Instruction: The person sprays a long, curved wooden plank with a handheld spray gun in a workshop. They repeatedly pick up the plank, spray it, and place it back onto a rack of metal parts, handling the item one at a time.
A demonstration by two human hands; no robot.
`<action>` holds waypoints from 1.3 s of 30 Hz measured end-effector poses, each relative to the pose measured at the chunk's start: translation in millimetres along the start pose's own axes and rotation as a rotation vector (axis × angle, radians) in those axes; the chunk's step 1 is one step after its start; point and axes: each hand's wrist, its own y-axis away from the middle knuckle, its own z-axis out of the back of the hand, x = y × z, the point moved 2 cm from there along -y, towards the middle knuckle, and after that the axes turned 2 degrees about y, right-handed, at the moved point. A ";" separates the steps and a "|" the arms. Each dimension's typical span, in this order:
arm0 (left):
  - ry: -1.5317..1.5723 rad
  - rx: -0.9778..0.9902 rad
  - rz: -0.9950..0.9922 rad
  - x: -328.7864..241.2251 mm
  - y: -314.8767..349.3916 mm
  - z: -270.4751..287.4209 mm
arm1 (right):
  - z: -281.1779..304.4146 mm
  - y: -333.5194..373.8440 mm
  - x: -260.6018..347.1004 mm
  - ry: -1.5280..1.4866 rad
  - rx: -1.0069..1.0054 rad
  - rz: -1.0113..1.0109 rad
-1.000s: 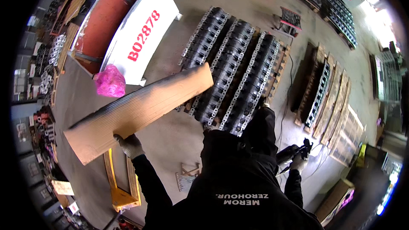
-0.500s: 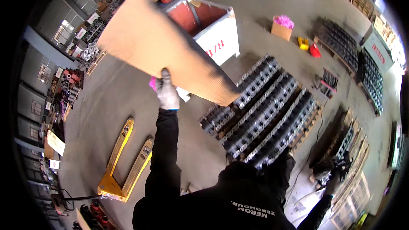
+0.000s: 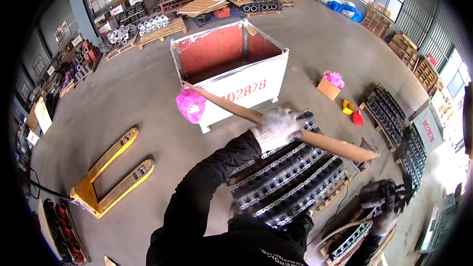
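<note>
Head view: a long cardboard sheet (image 3: 236, 107) is seen nearly edge-on, as a thin tan strip running from upper left to lower right. Its upper end lies just in front of the white face of a big open crate (image 3: 246, 86), and its lower end points out over the rows of grey metal parts (image 3: 286, 177) stacked on the floor. The left hand (image 3: 277, 127), in a white knit glove, grips the sheet a little past its middle, fingers closed round the edge, with the arm in a dark sleeve stretched up and forward. The sheet passes through the hand and sticks out on both sides, the longer stretch towards the crate. It looks flat, plain brown and unbent.

The right hand (image 3: 382, 198) is low at the right edge of the picture, near a dark tool, over more parts on a wooden pallet; it is dark and blurred, so I cannot tell whether it is closed or what it holds.

A pink bag (image 3: 191, 104) hangs at the crate's near corner, just under the sheet's upper end. A yellow pallet jack (image 3: 111, 175) stands well apart to the left on the concrete floor (image 3: 148, 93). A small cardboard box (image 3: 328, 87) with pink stuff in it sits to the right of the crate.
</note>
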 end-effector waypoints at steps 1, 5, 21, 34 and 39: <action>-0.008 0.110 -0.025 -8.3 -3.3 3.9 | -19.0 -3.5 5.9 -0.022 0.018 -0.026; 0.017 0.176 -0.117 -50.3 -32.8 -0.4 | -29.5 -33.7 5.2 -0.005 0.187 0.104; -0.012 -0.513 -0.035 65.3 -6.6 56.7 | -49.3 -32.5 -3.2 0.096 -0.168 0.139; 1.107 -1.234 0.420 132.2 16.3 45.0 | -50.8 -13.4 -13.8 0.106 -0.238 -0.038; 0.827 -0.805 0.421 133.7 12.4 33.7 | -66.4 -21.1 -22.2 0.090 -0.168 0.033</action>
